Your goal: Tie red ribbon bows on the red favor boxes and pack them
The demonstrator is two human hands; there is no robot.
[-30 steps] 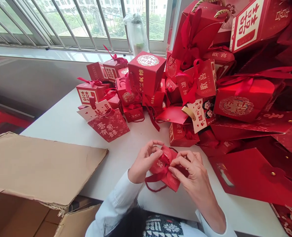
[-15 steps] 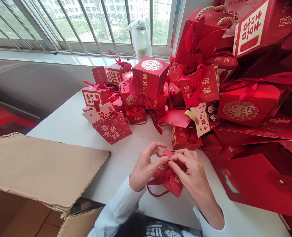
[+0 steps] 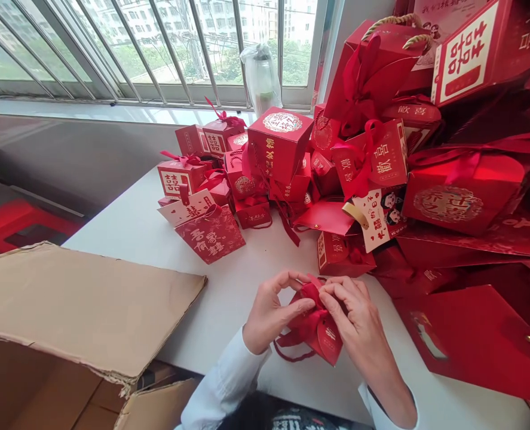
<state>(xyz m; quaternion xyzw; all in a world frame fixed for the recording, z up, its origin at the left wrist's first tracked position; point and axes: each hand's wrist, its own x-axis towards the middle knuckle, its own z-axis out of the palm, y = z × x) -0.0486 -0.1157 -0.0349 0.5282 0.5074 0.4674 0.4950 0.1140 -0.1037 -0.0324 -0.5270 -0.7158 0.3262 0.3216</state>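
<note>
A small red gift box (image 3: 328, 339) with pale lettering sits on the table in front of me, its red ribbon (image 3: 312, 322) gathered at the top. My left hand (image 3: 276, 310) curves round the box's near-left top, with thumb and forefinger closed on it. From the other side, my right hand (image 3: 354, 316) pinches the ribbon between thumb and fingertips. A dark red cord handle (image 3: 294, 358) loops out at the lower left of the box. The fingers partly hide the ribbon's knot or bow.
Many finished-looking red boxes and bags crowd the back and right, including a tall box (image 3: 279, 143) and a flat red bag (image 3: 480, 334). A patterned open box (image 3: 211, 234) stands left of them. An open cardboard carton (image 3: 89, 298) adjoins the table's left edge. Behind is a barred window.
The whole scene has shifted slightly right and down in view. My right fingers have drawn a little away from my left thumb, still pinching the ribbon.
</note>
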